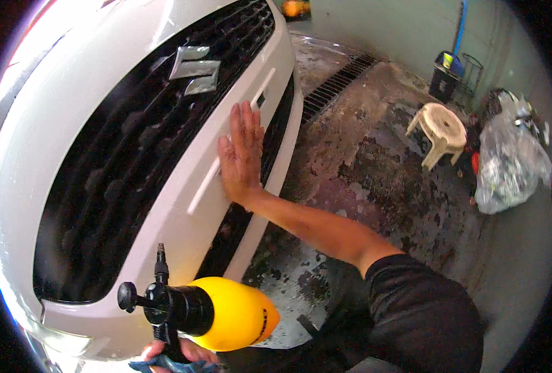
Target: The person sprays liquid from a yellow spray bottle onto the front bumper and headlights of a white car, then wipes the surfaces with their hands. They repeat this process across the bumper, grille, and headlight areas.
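Observation:
A white car's front bumper (164, 230) fills the left side, with a black grille (120, 155) and a silver emblem (196, 69) on it. My right hand (243, 152) lies flat against the white strip below the grille, fingers stretched and close together, holding nothing. At the lower edge my left hand (195, 352) is wrapped round the black handle of a yellow pump sprayer (232, 314). The sprayer is tipped on its side, its black nozzle pointing up the bumper. A bluish cloth (175, 365) shows at the same hand, partly cut off by the frame.
Wet, stained concrete floor (369, 180) spreads to the right, crossed by a drain grate (338, 84). A cream plastic stool (440, 127) stands there. Beyond it are a clear plastic bag (512, 161) of rubbish and a black bin (443, 81) by the greenish wall (387, 28).

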Motion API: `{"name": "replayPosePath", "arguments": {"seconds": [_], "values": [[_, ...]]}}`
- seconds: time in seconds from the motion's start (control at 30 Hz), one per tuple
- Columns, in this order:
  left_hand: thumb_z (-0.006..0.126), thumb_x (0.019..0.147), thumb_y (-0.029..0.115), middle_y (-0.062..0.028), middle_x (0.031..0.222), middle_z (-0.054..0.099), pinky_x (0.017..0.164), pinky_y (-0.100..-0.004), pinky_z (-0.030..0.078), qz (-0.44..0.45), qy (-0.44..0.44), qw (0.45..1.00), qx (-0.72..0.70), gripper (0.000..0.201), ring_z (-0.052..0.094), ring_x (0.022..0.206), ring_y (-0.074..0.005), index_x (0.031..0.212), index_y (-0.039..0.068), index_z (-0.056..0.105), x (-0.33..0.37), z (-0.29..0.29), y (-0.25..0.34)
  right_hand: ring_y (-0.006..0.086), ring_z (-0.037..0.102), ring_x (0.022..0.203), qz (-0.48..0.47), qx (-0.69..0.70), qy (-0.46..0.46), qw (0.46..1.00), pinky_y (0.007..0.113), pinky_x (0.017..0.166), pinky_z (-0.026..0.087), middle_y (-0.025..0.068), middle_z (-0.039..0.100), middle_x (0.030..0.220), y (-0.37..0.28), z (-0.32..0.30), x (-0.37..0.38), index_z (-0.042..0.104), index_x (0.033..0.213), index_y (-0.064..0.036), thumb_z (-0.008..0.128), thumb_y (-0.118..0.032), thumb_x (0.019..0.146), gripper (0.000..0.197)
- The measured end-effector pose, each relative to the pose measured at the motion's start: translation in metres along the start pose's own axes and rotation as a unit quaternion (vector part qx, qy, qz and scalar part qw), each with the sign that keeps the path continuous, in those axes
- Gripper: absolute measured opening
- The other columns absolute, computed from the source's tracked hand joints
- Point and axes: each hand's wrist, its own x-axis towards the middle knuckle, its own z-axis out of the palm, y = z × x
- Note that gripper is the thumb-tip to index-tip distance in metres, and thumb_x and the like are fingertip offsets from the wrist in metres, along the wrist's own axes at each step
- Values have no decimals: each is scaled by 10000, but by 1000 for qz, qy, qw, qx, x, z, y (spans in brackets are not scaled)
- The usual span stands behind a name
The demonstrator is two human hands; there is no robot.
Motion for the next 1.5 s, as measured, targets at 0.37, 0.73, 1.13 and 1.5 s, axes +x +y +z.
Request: {"name": "replayPosePath", "arguments": {"seconds": [0.37, 0.73, 1.13, 1.5], "values": [[372, 1092, 469, -67, 771, 471, 530, -269, 341, 83, 198, 967, 136, 548, 413, 629, -145, 1342, -3, 493, -8, 117, -16, 504, 129, 1518, 53, -22, -10, 998, 714, 1165, 138, 262, 162, 1652, 54, -11, 58, 281, 1602, -137, 420, -320, 1046, 602], [340, 1118, 413, -40, 769, 450, 468, -220, 327, 72, 105, 990, 69, 375, 377, 575, -89, 1324, 127, 468, 0, 91, -76, 472, 177, 1514, 74, -183, -163, 967, 579, 1226, 142, 338, 206, 1612, 251, -22, -107, 264, 1526, 131, 456, -331, 1039, 698], [388, 1077, 433, -22, 543, 467, 372, -246, 276, 61, 268, 958, 85, 397, 350, 386, -97, 1171, 89, 562, -48, -46, -70, 374, 353, 1448, -298, -122, -449, 834, 663, 1131, 265, 204, 439, 1517, 256, -61, -159, 512, 1428, -72, 687, -423, 840, 707], [558, 1021, 216, -116, 1019, 668, 541, -216, 450, 175, 311, 766, 534, 301, 574, 671, -104, 1208, -14, 613, -128, -166, -104, 276, 421, 1423, -517, 94, -369, 767, 460, 1159, 388, 166, 443, 1509, -30, 7, -355, 411, 1474, -14, 473, -191, 976, 532]]}}
